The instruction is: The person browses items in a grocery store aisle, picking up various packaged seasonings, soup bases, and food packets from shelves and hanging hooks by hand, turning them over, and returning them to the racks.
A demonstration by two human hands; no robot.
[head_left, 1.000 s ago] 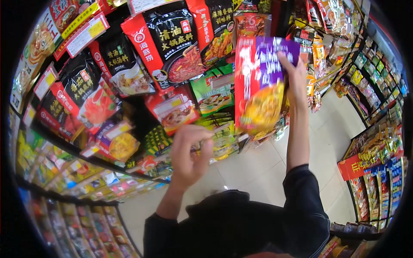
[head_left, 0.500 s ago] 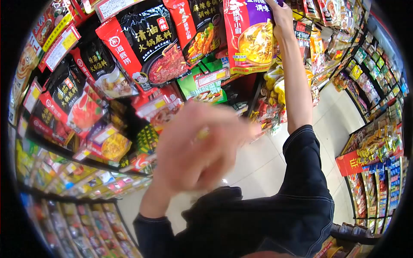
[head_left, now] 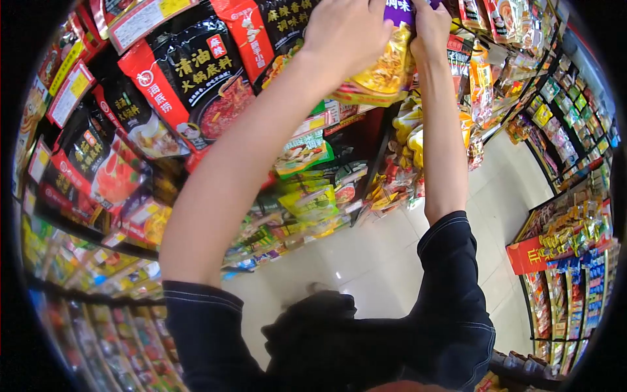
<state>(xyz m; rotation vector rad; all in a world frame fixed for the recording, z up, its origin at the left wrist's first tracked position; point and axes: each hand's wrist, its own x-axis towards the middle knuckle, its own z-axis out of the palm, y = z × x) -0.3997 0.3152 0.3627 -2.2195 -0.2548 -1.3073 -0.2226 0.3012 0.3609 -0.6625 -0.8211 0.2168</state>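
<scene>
A purple, red and yellow seasoning packet (head_left: 382, 73) with a picture of food hangs at the top of the shelf front. My right hand (head_left: 432, 27) grips its upper right edge. Across its left side lies my left hand (head_left: 346, 36), closed on the packet, with the fingertips partly cut off by the top of the view. Left of my hands stand a black and red hot pot base packet (head_left: 209, 75) and another black and red seasoning packet (head_left: 281, 19), partly behind my left hand.
Price tags (head_left: 147, 23) line the shelf edges at left. Green packets (head_left: 304, 157) sit on the shelf below my left forearm. Yellow bags (head_left: 415, 127) hang beside my right forearm. Tiled floor (head_left: 372, 251) lies below; more shelves (head_left: 575, 261) stand at right.
My left hand has moved up and away from in front of the camera, onto the left side of the seasoning packet. The right hand still holds the packet, and the view has shifted slightly.
</scene>
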